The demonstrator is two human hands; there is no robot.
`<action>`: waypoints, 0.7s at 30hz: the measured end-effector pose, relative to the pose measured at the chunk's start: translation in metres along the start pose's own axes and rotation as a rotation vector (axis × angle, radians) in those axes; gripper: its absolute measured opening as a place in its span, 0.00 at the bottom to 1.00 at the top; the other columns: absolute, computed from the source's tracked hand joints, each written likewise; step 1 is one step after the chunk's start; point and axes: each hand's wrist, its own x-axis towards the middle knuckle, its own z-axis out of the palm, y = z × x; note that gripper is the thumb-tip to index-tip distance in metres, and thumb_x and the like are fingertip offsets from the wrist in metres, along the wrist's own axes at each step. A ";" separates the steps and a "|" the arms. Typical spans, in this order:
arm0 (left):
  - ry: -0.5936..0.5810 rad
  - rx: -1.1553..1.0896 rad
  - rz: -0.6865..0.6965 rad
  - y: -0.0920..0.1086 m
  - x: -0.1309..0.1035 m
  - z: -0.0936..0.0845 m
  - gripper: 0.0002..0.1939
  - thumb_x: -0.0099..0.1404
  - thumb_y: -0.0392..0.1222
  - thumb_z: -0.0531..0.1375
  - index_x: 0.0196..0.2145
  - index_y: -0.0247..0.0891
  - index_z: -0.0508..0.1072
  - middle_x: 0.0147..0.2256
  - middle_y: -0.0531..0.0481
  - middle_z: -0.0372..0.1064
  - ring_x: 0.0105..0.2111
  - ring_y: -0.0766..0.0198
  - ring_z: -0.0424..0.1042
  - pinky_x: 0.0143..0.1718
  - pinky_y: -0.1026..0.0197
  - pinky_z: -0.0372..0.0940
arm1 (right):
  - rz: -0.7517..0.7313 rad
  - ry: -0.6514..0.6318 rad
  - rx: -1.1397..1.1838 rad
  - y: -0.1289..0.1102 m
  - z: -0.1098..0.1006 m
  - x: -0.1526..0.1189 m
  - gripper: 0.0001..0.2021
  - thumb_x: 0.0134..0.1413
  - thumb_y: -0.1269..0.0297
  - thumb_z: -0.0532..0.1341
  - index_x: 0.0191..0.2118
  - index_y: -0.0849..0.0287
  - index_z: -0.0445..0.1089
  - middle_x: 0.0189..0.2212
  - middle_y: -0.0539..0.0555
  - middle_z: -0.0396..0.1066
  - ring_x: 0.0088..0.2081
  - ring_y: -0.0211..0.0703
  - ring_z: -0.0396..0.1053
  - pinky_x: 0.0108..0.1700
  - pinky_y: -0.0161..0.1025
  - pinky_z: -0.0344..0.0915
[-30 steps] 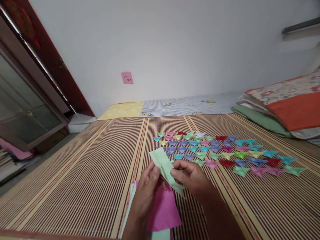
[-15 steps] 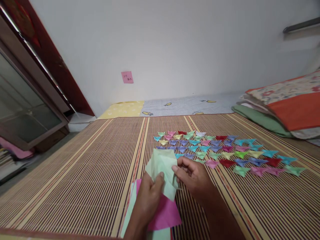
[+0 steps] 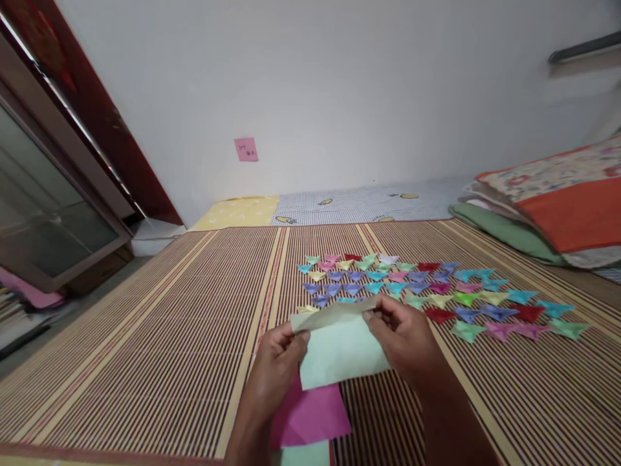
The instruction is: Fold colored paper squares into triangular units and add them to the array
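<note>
A pale green sheet of paper (image 3: 342,349) is stretched between my two hands above the mat, its top edge bent over. My left hand (image 3: 279,362) pinches the sheet's upper left corner between thumb and fingers. At the upper right corner, my right hand (image 3: 405,336) grips it the same way. Beneath the sheet and beside my left forearm lies a magenta sheet of paper (image 3: 315,417), on top of another pale green sheet (image 3: 305,454). Some of the folded paper pieces behind are hidden by the held sheet and my right hand.
Rows of small folded paper pieces (image 3: 468,299) in many colours lie on the striped mat (image 3: 160,343). Folded bedding (image 3: 567,207) is piled at the right. A pink note (image 3: 246,149) is stuck to the wall. A glass-panelled cabinet (image 3: 53,207) stands at the left.
The pale green sheet was loosely held and crumpled; now it is spread wide with its top edge folded over. My left hand moved to its left corner, and my right hand shifted right.
</note>
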 end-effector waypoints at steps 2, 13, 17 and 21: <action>-0.038 0.020 -0.010 0.001 0.000 -0.006 0.08 0.63 0.42 0.67 0.38 0.36 0.84 0.28 0.50 0.74 0.28 0.65 0.69 0.32 0.65 0.63 | -0.039 0.039 -0.011 0.001 -0.002 0.000 0.05 0.54 0.68 0.61 0.35 0.58 0.75 0.26 0.50 0.72 0.28 0.42 0.67 0.29 0.35 0.60; -0.221 -0.135 -0.094 0.004 -0.007 -0.010 0.19 0.68 0.57 0.63 0.46 0.39 0.76 0.36 0.45 0.76 0.33 0.61 0.73 0.34 0.64 0.65 | -0.264 -0.178 0.175 0.007 0.005 0.006 0.08 0.50 0.77 0.66 0.30 0.55 0.78 0.33 0.52 0.74 0.37 0.44 0.73 0.39 0.38 0.67; -0.297 -0.090 -0.197 0.001 -0.006 -0.003 0.23 0.60 0.56 0.71 0.43 0.35 0.78 0.28 0.49 0.73 0.23 0.68 0.68 0.26 0.67 0.60 | -0.265 -0.244 0.171 -0.001 0.008 0.004 0.05 0.52 0.73 0.68 0.30 0.55 0.79 0.34 0.53 0.75 0.39 0.46 0.74 0.39 0.38 0.68; -0.312 -0.087 -0.251 -0.003 -0.005 0.004 0.19 0.57 0.53 0.73 0.28 0.33 0.75 0.22 0.52 0.68 0.19 0.70 0.63 0.23 0.67 0.59 | -0.061 -0.192 0.322 -0.007 0.016 0.001 0.08 0.60 0.60 0.66 0.43 0.53 0.80 0.36 0.54 0.78 0.32 0.43 0.74 0.32 0.36 0.68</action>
